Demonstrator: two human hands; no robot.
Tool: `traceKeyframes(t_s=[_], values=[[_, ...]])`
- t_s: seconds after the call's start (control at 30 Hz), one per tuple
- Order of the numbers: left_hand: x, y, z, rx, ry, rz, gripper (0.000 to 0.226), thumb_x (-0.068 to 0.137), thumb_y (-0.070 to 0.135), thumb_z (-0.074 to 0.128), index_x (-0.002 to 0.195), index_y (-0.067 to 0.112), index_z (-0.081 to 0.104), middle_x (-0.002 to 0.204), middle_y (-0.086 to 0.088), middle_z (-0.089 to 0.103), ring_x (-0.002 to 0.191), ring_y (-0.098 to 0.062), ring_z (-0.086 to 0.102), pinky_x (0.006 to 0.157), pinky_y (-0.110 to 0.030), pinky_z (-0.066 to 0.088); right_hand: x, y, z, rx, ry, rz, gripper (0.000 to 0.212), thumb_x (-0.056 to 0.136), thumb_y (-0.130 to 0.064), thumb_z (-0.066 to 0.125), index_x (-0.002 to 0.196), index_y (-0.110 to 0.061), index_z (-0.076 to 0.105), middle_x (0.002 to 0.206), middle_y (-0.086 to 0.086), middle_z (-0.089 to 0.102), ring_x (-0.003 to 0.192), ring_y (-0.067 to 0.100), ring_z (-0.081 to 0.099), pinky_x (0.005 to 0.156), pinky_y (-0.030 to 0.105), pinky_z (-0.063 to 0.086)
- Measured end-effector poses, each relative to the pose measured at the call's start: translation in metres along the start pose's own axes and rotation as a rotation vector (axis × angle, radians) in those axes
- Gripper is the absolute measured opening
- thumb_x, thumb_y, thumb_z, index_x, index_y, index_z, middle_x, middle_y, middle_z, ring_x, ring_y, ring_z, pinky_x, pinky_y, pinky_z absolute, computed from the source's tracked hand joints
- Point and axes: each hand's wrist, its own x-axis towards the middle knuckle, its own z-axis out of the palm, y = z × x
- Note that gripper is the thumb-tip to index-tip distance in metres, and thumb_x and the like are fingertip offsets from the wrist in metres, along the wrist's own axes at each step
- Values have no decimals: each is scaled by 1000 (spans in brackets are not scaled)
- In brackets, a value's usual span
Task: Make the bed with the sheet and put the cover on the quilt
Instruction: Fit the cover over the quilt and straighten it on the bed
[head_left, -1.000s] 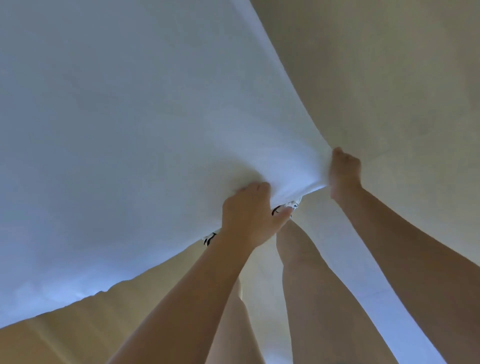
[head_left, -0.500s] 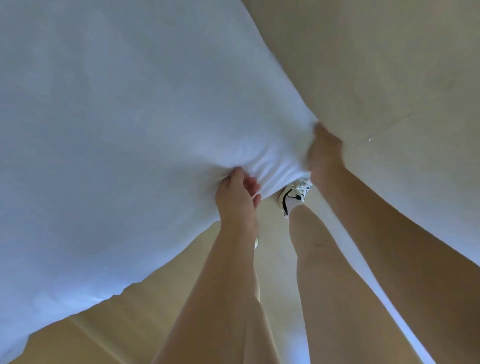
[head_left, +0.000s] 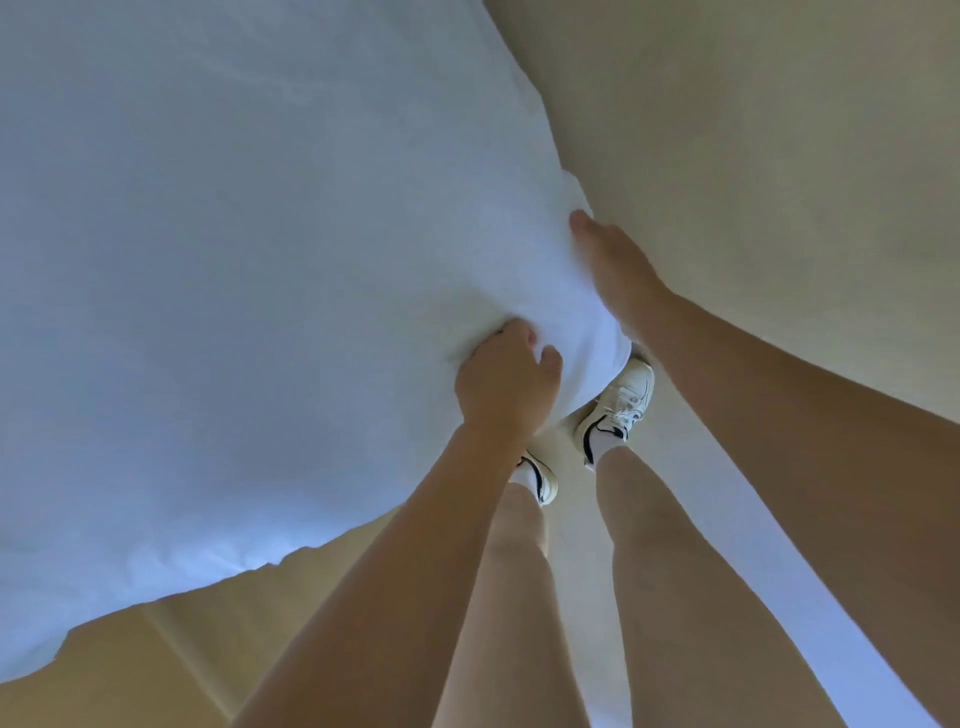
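Left hand (head_left: 506, 379) clenched: fist full of white puffy fabric quilt (head_left: 234, 286), held up over the legs, filling left of view. Right hand (head_left: 613, 270) flat along quilt's right edge, fingers straight; holding or not, cannot tell. White-and-black sneakers (head_left: 618, 410) below, on beige floor (head_left: 779, 156).

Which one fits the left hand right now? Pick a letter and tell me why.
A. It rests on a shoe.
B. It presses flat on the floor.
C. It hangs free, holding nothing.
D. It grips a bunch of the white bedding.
D: the left hand has its fingers curled into a bunched fold of the white bedding, clear of the shoes seen below it.
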Motion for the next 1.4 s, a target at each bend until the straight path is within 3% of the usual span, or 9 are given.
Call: traceKeyframes(t_s=[0.13,0.27,0.4,0.6,0.8,0.97,1.07,1.17,1.4], values=[[5,-6,-30,55,135,123,19,91,29,47,104,18,55,103,5,62,97,-19,56,72,-28,38,6,-57,26,62,-101,-59,59,89,-57,49,134,-19,48,126,-5,57,114,15,53,92,26,39],[35,-14,-75,31,416,264,39,80,28,49,109,7,64,105,-13,63,97,-35,56,74,-37,44,8,-90,35,-249,208,-121,49,97,-45,41,124,-6,55,123,10,60,113,25,55,99,36,41],[79,-15,-95,20,489,217,44,77,36,48,109,12,68,109,-13,63,101,-37,59,80,-45,47,3,-84,22,-292,262,-78,46,98,-42,42,87,-2,62,80,8,60,82,23,56,81,39,45],[96,-11,-71,26,405,166,49,84,42,42,120,17,64,132,-14,55,127,-34,33,104,-56,26,63,-167,33,-495,7,69,12,79,-20,59,82,-9,59,77,8,57,61,19,52,50,23,38],[110,14,-107,-241,486,77,46,81,37,42,122,17,48,136,-12,52,130,-27,32,101,-62,26,135,-268,104,-156,-112,124,119,49,-87,62,142,-17,39,140,-1,47,123,20,50,104,39,40],[146,37,-158,-478,565,-123,54,82,41,42,129,14,42,140,-16,45,130,-34,41,99,-54,36,154,-298,84,-181,69,-137,22,88,-23,64,101,-6,65,93,6,66,81,18,63,77,30,52],[170,67,-191,-563,510,-152,57,82,39,47,133,14,42,143,-17,40,132,-37,38,101,-56,35,173,-296,58,-336,55,-95,27,89,-25,61,66,-14,50,63,4,48,60,17,46,59,29,37],[202,84,-228,-579,427,-281,63,86,31,57,144,17,34,155,-11,21,144,-29,17,111,-56,23,201,-312,89,-460,-79,33,10,87,-17,63,83,-11,56,72,0,56,69,20,55,62,27,43],[283,85,-317,-553,373,-466,70,95,37,45,151,27,4,159,6,-9,145,-15,-13,115,-52,8,310,-468,141,-322,-366,123,111,62,-76,64,150,-29,15,152,-9,28,135,14,35,108,40,29]])
